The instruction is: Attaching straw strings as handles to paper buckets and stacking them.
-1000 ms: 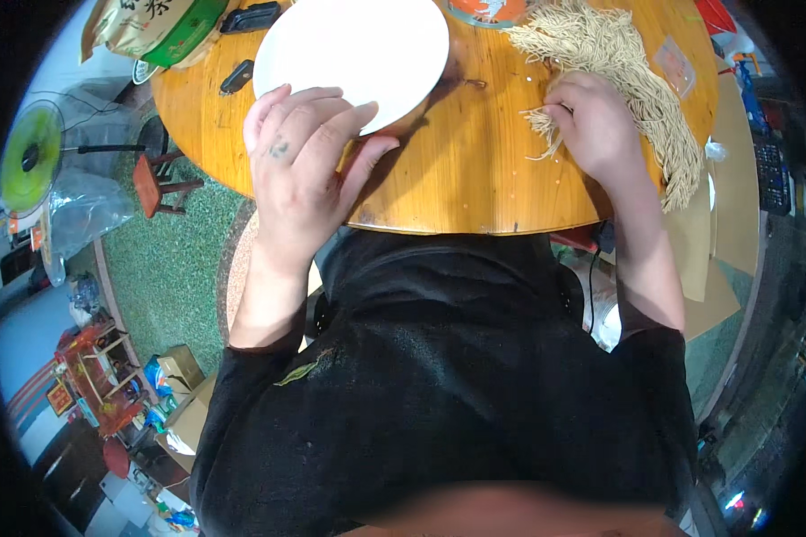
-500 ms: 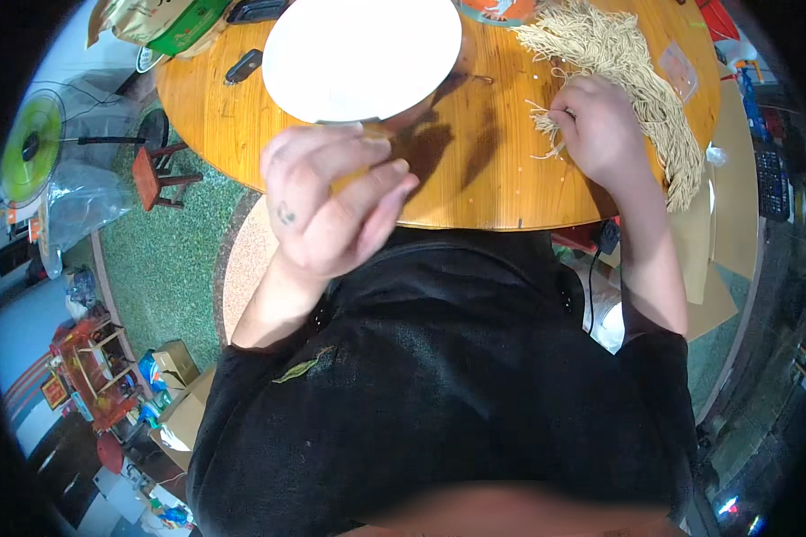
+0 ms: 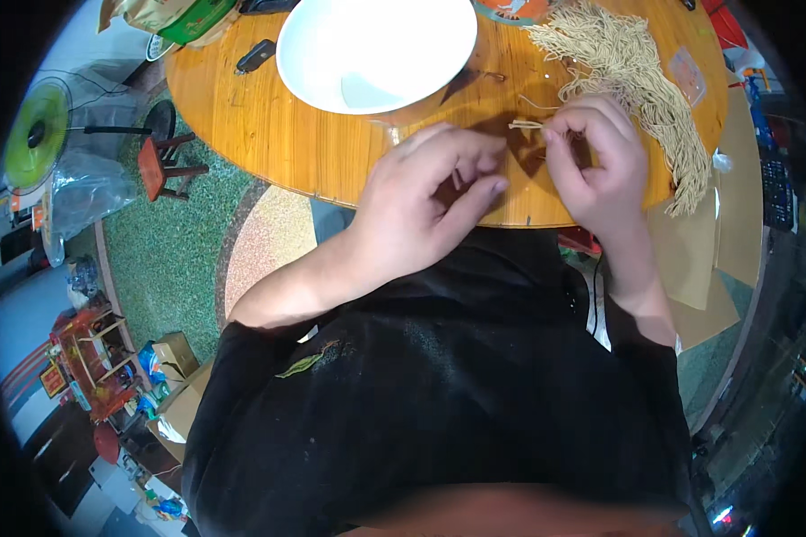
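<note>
Beige strands [image 3: 527,124] pinched in right hand [image 3: 616,170], over wooden table [image 3: 242,134], near strand heap [image 3: 622,58]. Left hand [image 3: 416,192] half-curled, thumb parted; palm hidden from me. Loosened pinch could drop them; tangled ends might snag on the heap. Far ends lost behind the grip; white basin [image 3: 376,54] cut off.

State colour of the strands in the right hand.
The strands are pale beige; best seen in the head view.

the wooden table [image 3: 242,134] bears a white bowl [image 3: 376,54], a black fob [image 3: 257,56], heaped beige strands [image 3: 631,63] and a clear plastic piece [image 3: 687,75].
</note>
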The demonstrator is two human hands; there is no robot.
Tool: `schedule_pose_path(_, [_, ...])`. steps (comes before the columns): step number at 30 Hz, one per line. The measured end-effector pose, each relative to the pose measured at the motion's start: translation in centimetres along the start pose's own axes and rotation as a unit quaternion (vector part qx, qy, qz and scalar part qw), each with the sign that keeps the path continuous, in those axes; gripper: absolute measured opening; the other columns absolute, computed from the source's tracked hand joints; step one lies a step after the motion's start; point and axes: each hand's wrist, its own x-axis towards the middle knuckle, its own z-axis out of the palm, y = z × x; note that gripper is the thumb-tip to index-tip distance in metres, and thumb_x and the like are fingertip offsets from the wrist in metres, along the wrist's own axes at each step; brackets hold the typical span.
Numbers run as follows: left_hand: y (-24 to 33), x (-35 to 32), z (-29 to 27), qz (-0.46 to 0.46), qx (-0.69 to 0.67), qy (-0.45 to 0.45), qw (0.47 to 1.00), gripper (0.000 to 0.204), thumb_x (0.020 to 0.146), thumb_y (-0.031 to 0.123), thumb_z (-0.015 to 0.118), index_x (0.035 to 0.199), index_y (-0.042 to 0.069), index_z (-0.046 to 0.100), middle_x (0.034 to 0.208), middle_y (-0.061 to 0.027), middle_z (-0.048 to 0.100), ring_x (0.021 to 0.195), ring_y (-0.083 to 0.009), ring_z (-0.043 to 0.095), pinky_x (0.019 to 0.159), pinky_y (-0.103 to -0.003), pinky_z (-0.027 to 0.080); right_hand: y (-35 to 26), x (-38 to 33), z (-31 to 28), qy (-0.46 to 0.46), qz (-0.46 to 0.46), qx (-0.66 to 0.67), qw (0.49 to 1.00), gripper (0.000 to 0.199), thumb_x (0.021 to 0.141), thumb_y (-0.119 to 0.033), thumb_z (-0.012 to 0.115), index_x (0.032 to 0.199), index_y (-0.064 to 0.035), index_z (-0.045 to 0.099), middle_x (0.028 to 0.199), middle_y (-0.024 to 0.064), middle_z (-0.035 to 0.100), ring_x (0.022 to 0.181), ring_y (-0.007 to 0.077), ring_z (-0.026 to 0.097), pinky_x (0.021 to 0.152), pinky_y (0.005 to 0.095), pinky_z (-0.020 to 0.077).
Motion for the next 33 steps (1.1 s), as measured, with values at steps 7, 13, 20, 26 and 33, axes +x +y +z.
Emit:
schedule_pose_path(7, [-1.3, 1.0, 1.8, -0.011, 0.046, 0.061, 0.997, 0.024, 0.095, 0.005, 0.084, 0.118, 0.001, 0.077, 0.093, -0.0082, 0.076, 0.075, -0.0124, 0.071, 0.068, -0.025, 0.057, -2.1, -0.7, 0.6, -0.014, -0.003, 0.062, 0.998, 0.014, 0.084, 0.007, 0.078, 0.093, 0.0018, 0.069, 0.094, 0.0142, 0.071, 0.09, 0.0302, 0.069, 0.084, 0.0386, 0.0543])
schedule_pose_path(13, [-1.7, 0.8, 1.6, -0.007, 0.049, 0.07, 0.996, 0.015, 0.099, 0.008, 0.081, 0.111, 0.001, 0.082, 0.088, -0.0107, 0.08, 0.075, -0.0158, 0.077, 0.068, -0.027, 0.058, -1.9, -1.0, 1.1, -0.013, 0.014, 0.073, 0.997, 0.014, 0.083, 0.003, 0.08, 0.091, -0.0005, 0.07, 0.093, 0.0123, 0.072, 0.088, 0.0306, 0.07, 0.081, 0.0388, 0.0543])
schedule_pose_path(20, [-2.4, 0.2, 1.7, -0.046, 0.037, 0.071, 0.996, 0.015, 0.102, 0.011, 0.079, 0.11, -0.001, 0.081, 0.089, -0.0079, 0.081, 0.076, -0.0123, 0.076, 0.069, -0.026, 0.058, -1.9, -0.8, 1.6, -0.035, 0.008, 0.053, 0.998, 0.013, 0.084, -0.002, 0.083, 0.093, -0.0018, 0.073, 0.092, 0.0114, 0.073, 0.086, 0.0324, 0.071, 0.077, 0.0404, 0.0547])
schedule_pose_path(26, [-3.3, -0.5, 2.3, -0.192, -0.139, 0.027, 0.971, 0.021, 0.106, 0.006, 0.074, 0.124, -0.004, 0.073, 0.098, -0.0046, 0.078, 0.086, -0.0075, 0.072, 0.074, -0.022, 0.058, -1.2, -1.6, 1.8, -0.034, 0.025, 0.072, 0.997, 0.011, 0.086, 0.0, 0.081, 0.095, -0.0015, 0.076, 0.092, 0.012, 0.073, 0.086, 0.0312, 0.071, 0.076, 0.0392, 0.0556])
schedule_pose_path(33, [-2.8, -0.2, 3.1, -0.174, -0.305, 0.045, 0.935, 0.022, 0.104, 0.004, 0.076, 0.124, -0.003, 0.072, 0.094, -0.0042, 0.079, 0.085, -0.0069, 0.072, 0.078, -0.023, 0.059, -2.0, -1.8, 1.7, -0.035, 0.114, 0.172, 0.978, 0.009, 0.087, 0.002, 0.08, 0.095, -0.0005, 0.077, 0.091, 0.0112, 0.074, 0.085, 0.028, 0.072, 0.077, 0.036, 0.056])
